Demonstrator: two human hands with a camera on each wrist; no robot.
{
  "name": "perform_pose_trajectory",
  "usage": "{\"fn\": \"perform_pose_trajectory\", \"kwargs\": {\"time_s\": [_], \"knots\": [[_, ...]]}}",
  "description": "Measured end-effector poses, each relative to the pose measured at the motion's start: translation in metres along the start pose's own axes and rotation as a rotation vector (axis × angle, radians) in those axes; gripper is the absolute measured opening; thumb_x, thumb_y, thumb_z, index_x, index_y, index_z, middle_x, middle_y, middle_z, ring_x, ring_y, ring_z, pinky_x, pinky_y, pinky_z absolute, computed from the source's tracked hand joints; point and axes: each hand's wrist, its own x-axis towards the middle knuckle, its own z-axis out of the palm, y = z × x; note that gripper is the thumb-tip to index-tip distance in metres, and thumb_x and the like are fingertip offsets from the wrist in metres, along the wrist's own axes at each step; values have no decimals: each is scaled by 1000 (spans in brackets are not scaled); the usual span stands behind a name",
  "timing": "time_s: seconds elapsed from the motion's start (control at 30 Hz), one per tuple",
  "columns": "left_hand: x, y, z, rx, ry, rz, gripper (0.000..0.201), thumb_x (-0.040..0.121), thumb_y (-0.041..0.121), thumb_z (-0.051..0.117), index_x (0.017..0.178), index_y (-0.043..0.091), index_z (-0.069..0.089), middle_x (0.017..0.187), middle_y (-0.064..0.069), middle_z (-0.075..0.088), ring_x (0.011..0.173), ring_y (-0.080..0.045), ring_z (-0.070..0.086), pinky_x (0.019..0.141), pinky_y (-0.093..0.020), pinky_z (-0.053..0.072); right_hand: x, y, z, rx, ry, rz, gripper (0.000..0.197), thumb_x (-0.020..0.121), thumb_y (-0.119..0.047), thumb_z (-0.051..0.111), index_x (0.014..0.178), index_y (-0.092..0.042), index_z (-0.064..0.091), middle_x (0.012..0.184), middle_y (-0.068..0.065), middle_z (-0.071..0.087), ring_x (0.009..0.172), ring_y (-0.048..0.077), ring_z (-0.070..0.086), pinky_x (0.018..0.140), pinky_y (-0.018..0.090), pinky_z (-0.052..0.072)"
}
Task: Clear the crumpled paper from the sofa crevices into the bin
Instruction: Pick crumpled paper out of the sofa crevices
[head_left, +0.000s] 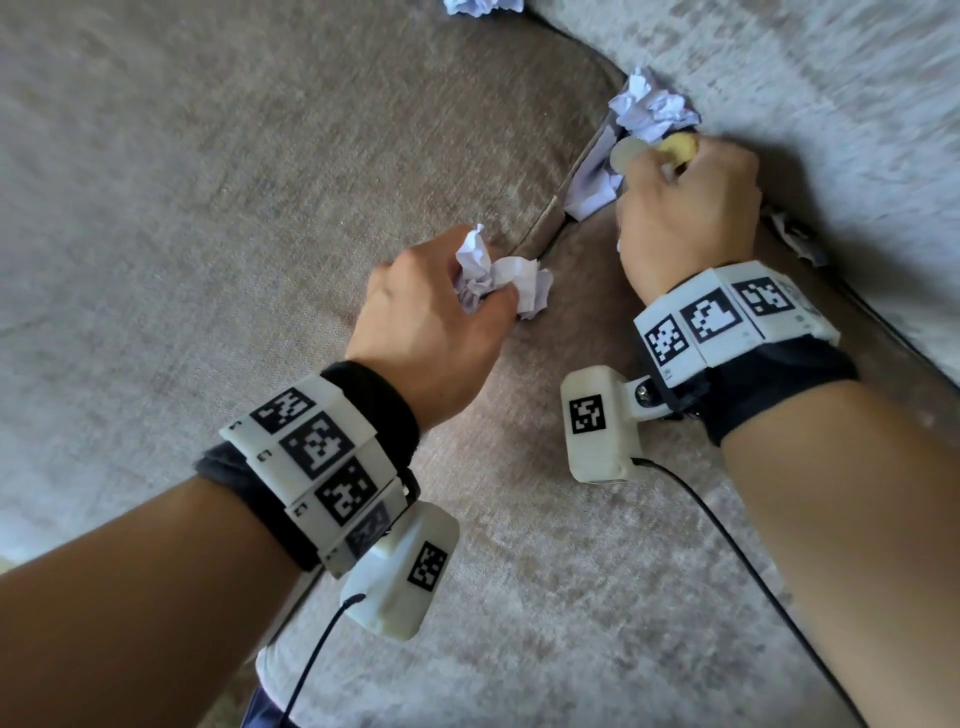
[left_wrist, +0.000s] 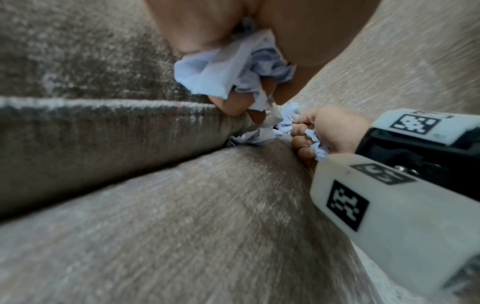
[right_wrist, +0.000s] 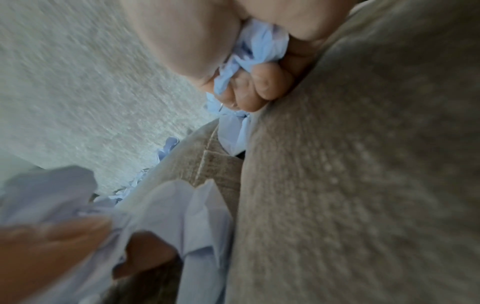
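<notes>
Left hand (head_left: 431, 312): your fingers clutch a paper wad (head_left: 498, 280). Right hand (head_left: 685, 208): clenched on paper (head_left: 597, 176) wedged in the crevice (head_left: 545, 244) between seat cushions; draw it out slowly, whole. Bin: unseen

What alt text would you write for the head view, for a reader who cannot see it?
Both hands clutch crumpled paper over a beige sofa: the left hand holds a wad, the right hand grips paper and two coins at the crevice. More paper sits wedged behind.
</notes>
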Motion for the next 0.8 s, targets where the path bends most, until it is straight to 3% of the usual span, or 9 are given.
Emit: {"fn": "perform_pose_trajectory", "kwargs": {"time_s": [0.1, 0.17, 0.23, 0.37, 0.43, 0.5, 0.6, 0.7, 0.8], "knots": [[-3, 0, -1, -28, -3, -36, 30, 87, 24, 64, 66, 16, 45, 50, 10, 43, 50, -7, 42, 45, -17, 31, -9, 7, -3, 81, -17, -3, 20, 78, -26, 44, 61, -14, 47, 75, 19, 66, 73, 42, 61, 71, 48, 53], [-7, 0, -2, -43, -12, -63, 29, 87, 26, 64, 66, 18, 46, 49, 12, 47, 49, -6, 44, 49, -21, 33, -20, 13, -10, 100, -59, -24, 23, 76, -25, 46, 62, -7, 49, 64, 19, 63, 65, 44, 56, 65, 50, 53], [-11, 2, -3, -51, -22, -76, 26, 87, 28, 64, 68, 19, 49, 49, 13, 51, 51, -7, 49, 53, -26, 36, -31, 19, -19, 131, -94, -25, 27, 76, -25, 48, 68, 0, 53, 58, 15, 61, 59, 41, 55, 61, 46, 53], [-21, 15, -5, -23, -65, -39, 19, 85, 30, 65, 74, 22, 51, 53, 16, 58, 49, -6, 52, 50, -26, 39, -58, 37, -44, 243, -113, -2, 24, 86, -15, 51, 70, 2, 54, 45, -2, 55, 43, 21, 53, 50, 29, 44], [-26, 24, -3, -27, -134, 4, 7, 84, 28, 64, 88, 29, 59, 69, 7, 68, 57, -20, 62, 50, -38, 51, -73, 45, -56, 290, -108, 44, 22, 87, -12, 51, 67, -2, 56, 43, -2, 54, 38, 17, 50, 45, 25, 39], [-33, 34, 2, -19, -206, 38, 23, 84, 27, 62, 103, 40, 65, 82, -4, 73, 65, -31, 66, 52, -46, 57, -89, 55, -67, 349, -101, 90, 25, 85, -10, 50, 61, -12, 55, 39, -3, 50, 36, 18, 47, 42, 24, 34], [-47, 55, 12, 47, -272, 126, 11, 87, 28, 61, 85, 30, 72, 71, 1, 71, 64, -24, 67, 54, -41, 56, -114, 71, -86, 443, -86, 135, 34, 86, -7, 49, 56, -23, 49, 37, -6, 44, 35, 17, 41, 40, 23, 30], [-63, 72, 23, 51, -307, 207, 27, 89, 26, 62, 63, 21, 61, 59, -6, 61, 59, -32, 63, 50, -43, 51, -142, 85, -107, 461, -65, 161, 38, 88, -10, 50, 53, -23, 50, 44, -5, 49, 37, 17, 43, 40, 26, 32], [-84, 84, 35, 41, -365, 261, 30, 86, 24, 60, 58, 15, 51, 58, -13, 56, 57, -38, 57, 50, -46, 50, -173, 104, -125, 499, -7, 190, 31, 85, -14, 50, 54, -17, 52, 50, 3, 54, 40, 20, 45, 43, 29, 34]]}}
